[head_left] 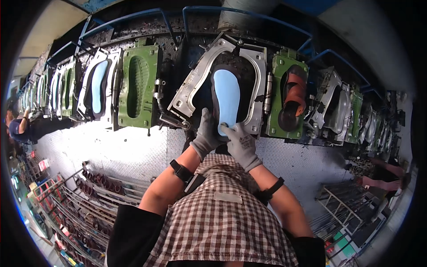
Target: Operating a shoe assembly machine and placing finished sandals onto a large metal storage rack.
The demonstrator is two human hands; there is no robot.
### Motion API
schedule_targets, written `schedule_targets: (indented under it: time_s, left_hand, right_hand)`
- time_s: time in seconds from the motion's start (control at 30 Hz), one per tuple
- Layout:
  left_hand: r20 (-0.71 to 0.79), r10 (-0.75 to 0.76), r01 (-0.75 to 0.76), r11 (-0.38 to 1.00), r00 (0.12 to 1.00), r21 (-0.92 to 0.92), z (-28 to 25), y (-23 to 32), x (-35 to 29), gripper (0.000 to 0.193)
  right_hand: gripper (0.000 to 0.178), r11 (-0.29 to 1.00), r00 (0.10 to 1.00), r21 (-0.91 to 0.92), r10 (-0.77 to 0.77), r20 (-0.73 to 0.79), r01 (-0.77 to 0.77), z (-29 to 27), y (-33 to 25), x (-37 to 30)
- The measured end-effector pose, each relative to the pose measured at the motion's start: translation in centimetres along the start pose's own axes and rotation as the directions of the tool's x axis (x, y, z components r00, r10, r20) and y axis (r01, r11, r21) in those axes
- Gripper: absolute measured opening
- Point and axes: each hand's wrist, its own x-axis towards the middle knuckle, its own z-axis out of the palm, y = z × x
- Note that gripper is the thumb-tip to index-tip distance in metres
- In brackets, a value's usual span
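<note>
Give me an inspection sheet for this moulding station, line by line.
Surface: grey checker-plate floor below the line of moulds.
Job's things: light blue sole seated on a dark last in the open metal mould frame.
Clutter: brown sandal in the green mould beside it; wire racks of footwear parts lower left.
Grippers: left hand and right hand, both in grey gloves, press on the sole's lower end.
Cables: nothing seen.
Surroundings: blue guard rails above; another person's arm far left.
</note>
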Motion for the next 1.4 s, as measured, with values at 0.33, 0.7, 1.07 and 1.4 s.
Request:
schedule_targets:
  time_s: [0.33,0.7,1.07,1.4]
  left_hand:
    - [-0.245,-0.563,0.371,0.756,0.789,-0.540,-0.5,11.6,8.2,0.052]
    - [-0.162,-0.218,0.110,0.858,0.962,-0.501,-0.6,8.6,12.4,0.081]
    - [-0.253,-0.111,0.019,0.941,0.961,-0.339,1.1,6.9,17.1,0.090]
    - [-0.061,0.210,-0.112,0.718,0.976,0.687,15.9,12.1,15.7,0.076]
  right_hand:
    - [0.062,0.962,0.959,0.122,0.259,-0.116,-0.245,-0.8,4.9,6.2]
    - [0.056,0.890,0.804,0.354,0.425,-0.417,-0.287,1.2,3.1,5.7]
    - [0.051,0.921,0.850,0.228,0.382,-0.364,-0.316,-3.9,7.1,9.7]
    - [0.057,0.867,0.678,0.489,0.418,-0.604,-0.099,-12.2,13.4,-2.4]
